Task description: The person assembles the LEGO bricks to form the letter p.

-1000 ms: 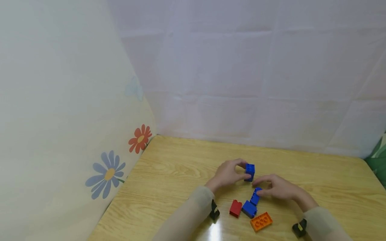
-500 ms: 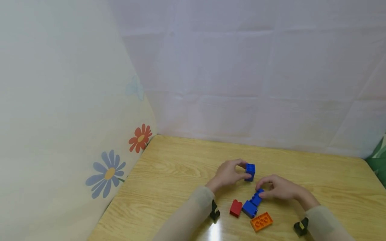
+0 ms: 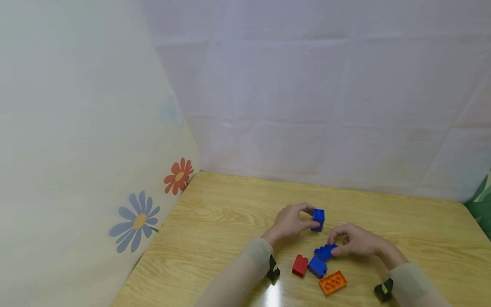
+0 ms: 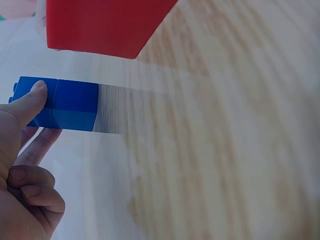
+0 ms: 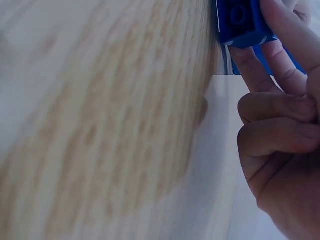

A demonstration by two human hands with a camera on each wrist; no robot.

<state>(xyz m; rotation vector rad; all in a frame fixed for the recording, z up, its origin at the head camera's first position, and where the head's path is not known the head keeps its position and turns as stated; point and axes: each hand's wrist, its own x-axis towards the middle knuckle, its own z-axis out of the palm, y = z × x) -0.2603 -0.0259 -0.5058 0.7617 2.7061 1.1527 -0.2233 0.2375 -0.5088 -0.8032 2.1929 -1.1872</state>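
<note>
My left hand (image 3: 290,219) pinches an upright stack of blue toy bricks (image 3: 319,216) between thumb and fingers. The left wrist view shows a seam between two joined blue bricks (image 4: 75,95), with the thumb on one side. Closer to me, my right hand (image 3: 356,239) pinches the right end of a blue studded brick (image 3: 325,252). A hollow end of that brick (image 5: 239,17) shows in the right wrist view. Just below it lies another blue brick (image 3: 317,267); whether the two touch, I cannot tell.
A red brick (image 3: 300,265) lies left of the loose blue one. An orange brick (image 3: 332,282) rests hollow side up at the front. Everything is on a wood-grain table (image 3: 215,213), with a pale cloth backdrop (image 3: 268,85) behind it.
My right hand has turned the blue brick from a steep slant to nearly sideways and drawn it slightly towards me. The left hand and its stack have stayed put.
</note>
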